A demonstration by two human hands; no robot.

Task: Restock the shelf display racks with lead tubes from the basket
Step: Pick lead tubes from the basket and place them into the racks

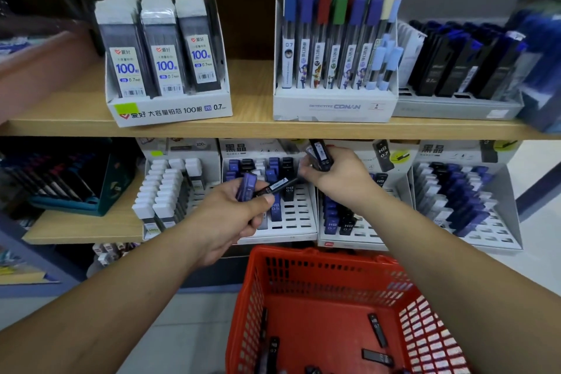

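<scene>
Red basket [315, 256] below; left hand [229, 217] grips blue and black lead tubes [247, 187], right hand [338, 176] pinches perhaps two dark tubes [321, 153].

even bright indoor light, centre sharp, edges blurred and wide-angle warped.

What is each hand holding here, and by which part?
Left hand grips a blue lead tube by its lower part and pinches a black tube near one end. Right hand grips dark tubes by their lower halves.

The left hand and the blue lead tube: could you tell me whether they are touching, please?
Touching. The head view shows the left hand gripping the blue lead tube, its fingers curled round it.
</scene>
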